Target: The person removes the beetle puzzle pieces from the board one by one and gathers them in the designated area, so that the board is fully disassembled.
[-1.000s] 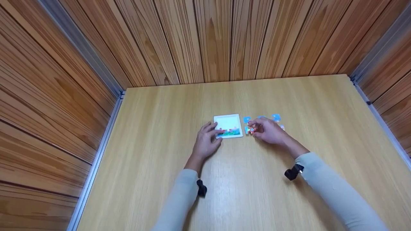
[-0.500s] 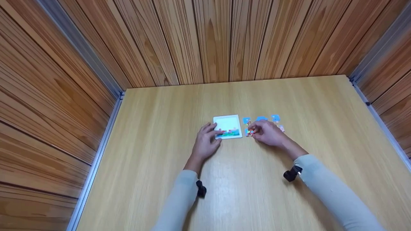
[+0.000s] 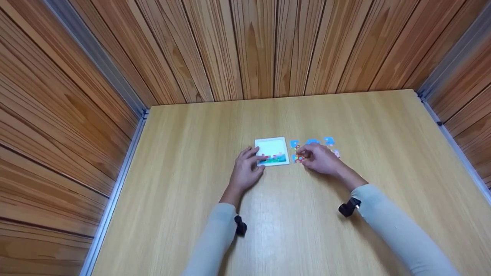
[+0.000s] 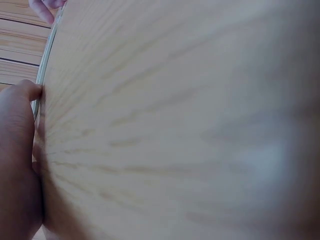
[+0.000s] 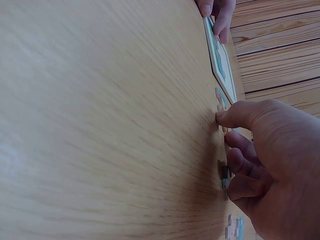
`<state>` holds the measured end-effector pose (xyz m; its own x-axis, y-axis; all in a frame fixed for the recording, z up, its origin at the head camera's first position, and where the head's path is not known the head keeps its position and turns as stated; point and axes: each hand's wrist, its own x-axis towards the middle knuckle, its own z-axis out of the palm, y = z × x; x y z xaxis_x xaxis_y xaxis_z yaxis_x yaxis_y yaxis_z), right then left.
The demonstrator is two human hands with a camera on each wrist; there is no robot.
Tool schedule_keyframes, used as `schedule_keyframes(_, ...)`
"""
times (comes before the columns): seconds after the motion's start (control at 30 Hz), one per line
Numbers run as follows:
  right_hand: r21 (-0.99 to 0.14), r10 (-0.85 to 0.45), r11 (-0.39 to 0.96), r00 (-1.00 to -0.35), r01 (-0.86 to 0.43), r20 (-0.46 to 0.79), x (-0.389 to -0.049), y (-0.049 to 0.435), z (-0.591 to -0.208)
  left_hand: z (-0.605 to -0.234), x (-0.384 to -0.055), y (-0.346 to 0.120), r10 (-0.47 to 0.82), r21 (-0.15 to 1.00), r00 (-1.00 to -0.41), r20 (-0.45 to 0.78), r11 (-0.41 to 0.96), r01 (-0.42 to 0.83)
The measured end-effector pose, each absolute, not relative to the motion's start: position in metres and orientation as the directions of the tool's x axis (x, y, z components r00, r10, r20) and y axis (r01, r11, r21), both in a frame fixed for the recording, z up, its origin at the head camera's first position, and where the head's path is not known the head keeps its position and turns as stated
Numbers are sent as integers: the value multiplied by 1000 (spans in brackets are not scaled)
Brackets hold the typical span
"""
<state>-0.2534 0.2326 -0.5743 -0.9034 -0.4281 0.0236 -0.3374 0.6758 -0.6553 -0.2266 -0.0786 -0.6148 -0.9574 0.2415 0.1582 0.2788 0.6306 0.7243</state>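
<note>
A white puzzle tray (image 3: 271, 146) lies on the table, with a strip of blue, green and pink pieces along its near side. My left hand (image 3: 245, 168) rests on its left part, index finger stretched over the fitted pieces and thumb at the near edge. Right of the tray, my right hand (image 3: 320, 158) pinches a colourful puzzle piece (image 3: 296, 158) at the table top between thumb and forefinger. In the right wrist view the right hand (image 5: 270, 150) partly covers this piece, and its other fingers are curled.
Around the right hand lie loose pieces: a blue piece (image 3: 294, 143) beside the tray, another blue piece (image 3: 312, 141) behind the hand, one blue piece (image 3: 329, 141) farther right and a pinkish piece (image 3: 336, 153). Wood-panelled walls (image 3: 253, 50) enclose the wooden table (image 3: 191, 153).
The colourful piece under the right fingertips has shifted or turned slightly. The left hand and tray hold their place, apart from a slight shift of the whole view.
</note>
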Motion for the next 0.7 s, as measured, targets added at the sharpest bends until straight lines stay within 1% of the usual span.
schedule_keyframes(0.27, -661, -430, 670, -902, -339, 27, -255, 233, -574, -618, -228, -79, 251, 710, -948, 197, 630, 315)
schedule_keyframes(0.37, -663, -428, 670, -903, -334, 23, -255, 230, -571, -618, -228, -79, 242, 716, -954, 177, 633, 294)
schedule_keyframes(0.6, -688, -414, 674, -909, -267, -53, -256, 221, -557, -614, -228, -78, 219, 719, -966, 135, 650, 247)
schedule_keyframes(0.7, -695, -410, 673, -910, -254, -64, -258, 214, -552, -614, -227, -78, 217, 714, -969, 122, 659, 237)
